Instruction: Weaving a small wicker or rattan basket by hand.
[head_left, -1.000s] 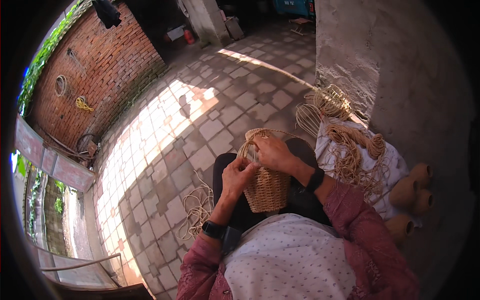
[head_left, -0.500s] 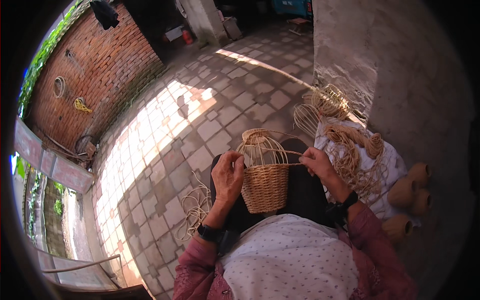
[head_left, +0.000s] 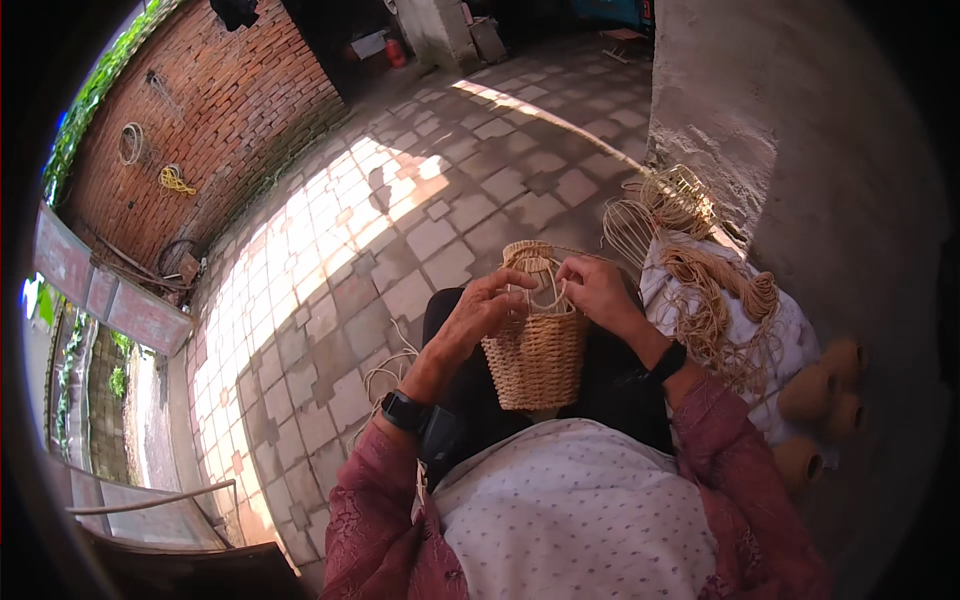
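Basket: a pale, woven body is resting between the thighs in dark trousers, its narrow end lying nearest the speckled white garment and its wider rim facing away from the wearer.
Stakes: thin, bare rods are bridging the gap between that rim and a small woven ring at the far end.
Right hand: fingers are pinching a thin strand above the right side of the rim; whether it is serving as weaving cord or as a stake, the view is not making clear.
Left hand: fingers are standing apart and bending over the left side of the rim; blur is making it impossible to tell whether they are grasping anything.
Weaving step: judging by the bare gap, the person is probably working a strand among the stakes, just above the top row.
Next move: the work is likely calling for the left fingers to steady a stake and the right ones to draw the strand snug, without pulling the stakes inward.
Cord supply: tan hanks are lying on a white cloth to the right, near rounded pots.
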